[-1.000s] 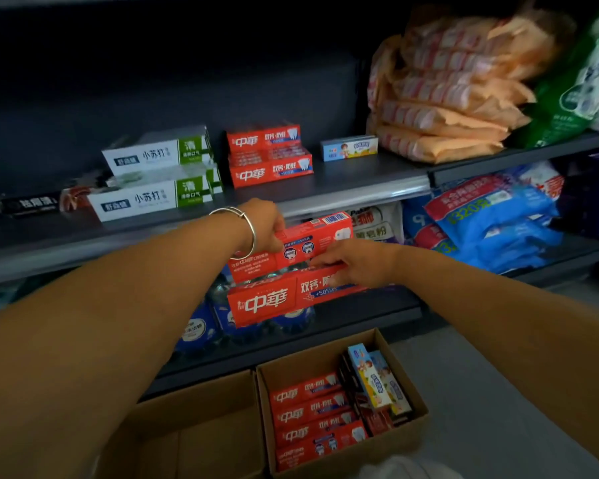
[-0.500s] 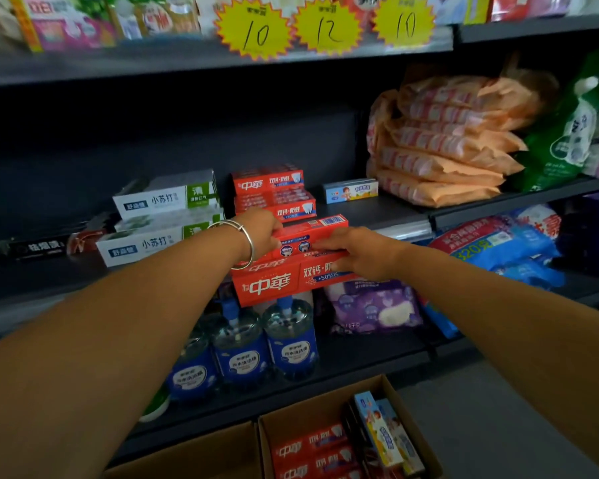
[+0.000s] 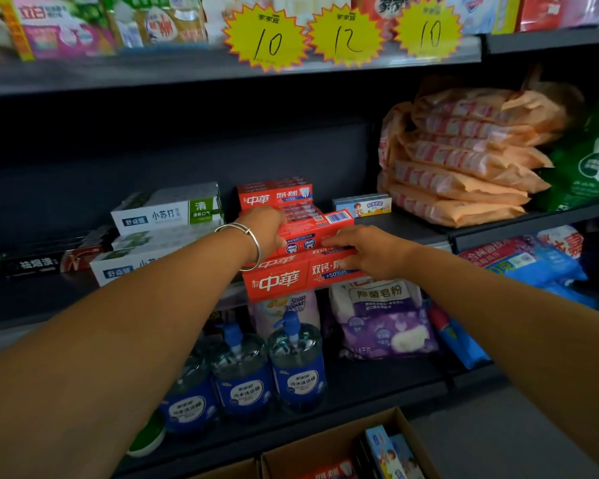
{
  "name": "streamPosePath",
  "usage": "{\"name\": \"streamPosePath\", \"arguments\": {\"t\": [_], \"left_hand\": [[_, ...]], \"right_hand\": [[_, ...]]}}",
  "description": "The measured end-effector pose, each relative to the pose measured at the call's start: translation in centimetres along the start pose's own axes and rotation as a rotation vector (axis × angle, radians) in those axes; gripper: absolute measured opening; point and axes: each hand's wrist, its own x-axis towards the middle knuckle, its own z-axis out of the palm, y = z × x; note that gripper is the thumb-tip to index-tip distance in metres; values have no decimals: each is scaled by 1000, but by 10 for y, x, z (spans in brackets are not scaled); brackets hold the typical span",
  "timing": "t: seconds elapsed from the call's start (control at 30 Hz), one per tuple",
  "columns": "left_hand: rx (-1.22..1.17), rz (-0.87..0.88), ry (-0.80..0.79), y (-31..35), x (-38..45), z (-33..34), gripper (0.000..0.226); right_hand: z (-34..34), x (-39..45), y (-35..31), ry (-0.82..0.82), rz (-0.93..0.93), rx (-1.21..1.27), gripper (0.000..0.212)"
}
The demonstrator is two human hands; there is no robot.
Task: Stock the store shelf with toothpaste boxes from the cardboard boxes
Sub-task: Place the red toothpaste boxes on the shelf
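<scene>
Both hands are up at the middle shelf (image 3: 412,221) with a stack of red toothpaste boxes (image 3: 291,271) between them; the left hand (image 3: 265,229), a silver bangle (image 3: 253,243) on its wrist, grips the left end of the upper box, fingers curled over its top; the right hand (image 3: 363,250) clasps the right end of the stack, fingers wrapped across the front faces; the stack sits at the shelf's front edge, whether resting on it or just held there I can't tell. Right behind it, more red boxes (image 3: 274,195) are already stacked on the shelf; white-and-green boxes (image 3: 166,210) lie to their left, a small blue box (image 3: 362,203) to their right, orange packets (image 3: 464,157) piled further right. Below, blue pump bottles (image 3: 242,371) stand in a row; at the bottom edge, an open cardboard box (image 3: 325,451) shows red and blue cartons inside; yellow price stars (image 3: 346,32) hang above.
</scene>
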Motion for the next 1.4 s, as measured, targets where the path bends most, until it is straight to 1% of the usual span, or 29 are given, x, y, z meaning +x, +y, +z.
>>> {"name": "streamPosePath", "arguments": {"t": [0.1, 0.33, 0.43, 0.53, 0.8, 1.0, 1.17, 1.4], "left_hand": [[5, -7, 12, -7, 12, 0, 46], [4, -35, 34, -27, 43, 4, 45], [24, -44, 62, -36, 58, 9, 45], [39, -58, 90, -44, 70, 13, 44], [45, -59, 136, -57, 102, 16, 41], [40, -53, 144, -63, 118, 20, 39], [37, -63, 136, -69, 127, 26, 40], [36, -84, 138, -72, 131, 31, 44]], "right_hand": [[-2, 15, 4, 9, 6, 4, 51], [-3, 53, 18, 38, 10, 35, 44], [3, 69, 25, 87, 43, 29, 44], [6, 81, 30, 135, 102, -50, 45], [23, 120, 42, 181, 99, 3, 46], [32, 139, 46, 202, 130, -16, 46], [36, 148, 45, 177, 89, -110, 48], [39, 156, 45, 213, 88, -252, 46]]}}
